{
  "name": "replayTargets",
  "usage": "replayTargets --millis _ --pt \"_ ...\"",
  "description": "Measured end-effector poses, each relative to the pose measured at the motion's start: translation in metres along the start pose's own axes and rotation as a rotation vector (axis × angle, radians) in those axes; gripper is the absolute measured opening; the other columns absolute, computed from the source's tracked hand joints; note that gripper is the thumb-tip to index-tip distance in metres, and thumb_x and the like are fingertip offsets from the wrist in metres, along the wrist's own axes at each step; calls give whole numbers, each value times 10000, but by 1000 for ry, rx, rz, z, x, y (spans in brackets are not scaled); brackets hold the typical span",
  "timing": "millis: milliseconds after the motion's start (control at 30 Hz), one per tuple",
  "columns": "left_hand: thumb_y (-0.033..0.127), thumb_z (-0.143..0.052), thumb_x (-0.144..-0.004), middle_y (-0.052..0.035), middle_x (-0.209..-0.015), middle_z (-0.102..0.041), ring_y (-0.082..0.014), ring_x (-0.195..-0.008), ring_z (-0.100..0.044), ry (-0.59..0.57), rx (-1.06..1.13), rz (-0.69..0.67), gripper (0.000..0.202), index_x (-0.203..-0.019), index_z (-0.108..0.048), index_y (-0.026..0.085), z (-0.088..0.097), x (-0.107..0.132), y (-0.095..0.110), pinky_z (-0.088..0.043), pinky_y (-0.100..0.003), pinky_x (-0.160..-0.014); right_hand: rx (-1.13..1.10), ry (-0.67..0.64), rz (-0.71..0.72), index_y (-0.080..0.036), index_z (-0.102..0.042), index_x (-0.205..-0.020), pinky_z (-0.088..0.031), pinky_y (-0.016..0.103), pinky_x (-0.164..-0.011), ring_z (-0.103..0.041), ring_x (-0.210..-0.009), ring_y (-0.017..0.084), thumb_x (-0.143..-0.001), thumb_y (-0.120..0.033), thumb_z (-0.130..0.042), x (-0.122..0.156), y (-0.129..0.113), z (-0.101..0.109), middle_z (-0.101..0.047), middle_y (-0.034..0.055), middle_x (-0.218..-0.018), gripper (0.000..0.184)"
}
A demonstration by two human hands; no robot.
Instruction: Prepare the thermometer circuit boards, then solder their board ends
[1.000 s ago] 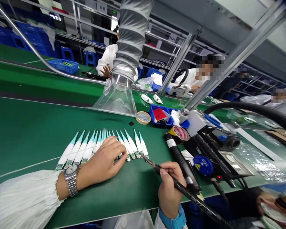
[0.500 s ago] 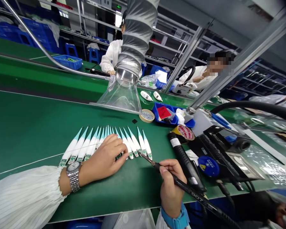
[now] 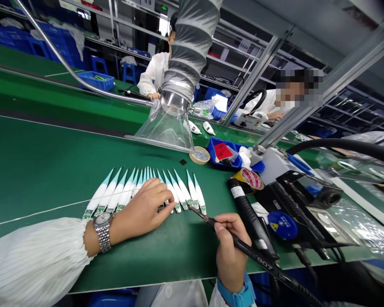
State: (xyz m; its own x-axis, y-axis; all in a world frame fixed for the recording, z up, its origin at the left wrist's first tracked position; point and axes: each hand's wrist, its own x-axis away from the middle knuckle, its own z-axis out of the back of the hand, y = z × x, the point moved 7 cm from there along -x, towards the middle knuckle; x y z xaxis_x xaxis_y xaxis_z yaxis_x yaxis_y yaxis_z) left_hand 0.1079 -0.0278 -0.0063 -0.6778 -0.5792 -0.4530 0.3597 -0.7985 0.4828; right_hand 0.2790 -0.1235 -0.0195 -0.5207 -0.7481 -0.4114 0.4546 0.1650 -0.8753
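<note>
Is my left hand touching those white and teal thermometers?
Touching: the head view shows the left hand lying across the white and teal thermometers, covering part of them.

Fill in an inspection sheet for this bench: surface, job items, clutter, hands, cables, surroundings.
Surface: green bench mat.
Job items: row of white-and-teal digital thermometers, circuit-board ends showing; soldering iron.
Clutter: blue parts tray, tape roll, round dish of small metal parts.
Hands: left hand resting on the thermometers; right hand gripping the iron, tip near the row's end.
Cables: black iron cord running off the bench's near edge.
Surroundings: clear fume hood on silver duct; co-workers in white coats; blue bins on shelves.
</note>
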Motion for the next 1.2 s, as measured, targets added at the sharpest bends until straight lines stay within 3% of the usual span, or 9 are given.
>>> replayTargets --millis 1200 --pt "183 -473 -875 -25 -746 -526 -173 -758 -440 -52 10 39 139 -780 -572 157 -2 1 0 -354 -327 -725 64 -98 7 -182 -565 -717 -417 213 -465 -507 -515 118 -772 -270 -522 -3 -5 -10 -524 -21 -580 113"
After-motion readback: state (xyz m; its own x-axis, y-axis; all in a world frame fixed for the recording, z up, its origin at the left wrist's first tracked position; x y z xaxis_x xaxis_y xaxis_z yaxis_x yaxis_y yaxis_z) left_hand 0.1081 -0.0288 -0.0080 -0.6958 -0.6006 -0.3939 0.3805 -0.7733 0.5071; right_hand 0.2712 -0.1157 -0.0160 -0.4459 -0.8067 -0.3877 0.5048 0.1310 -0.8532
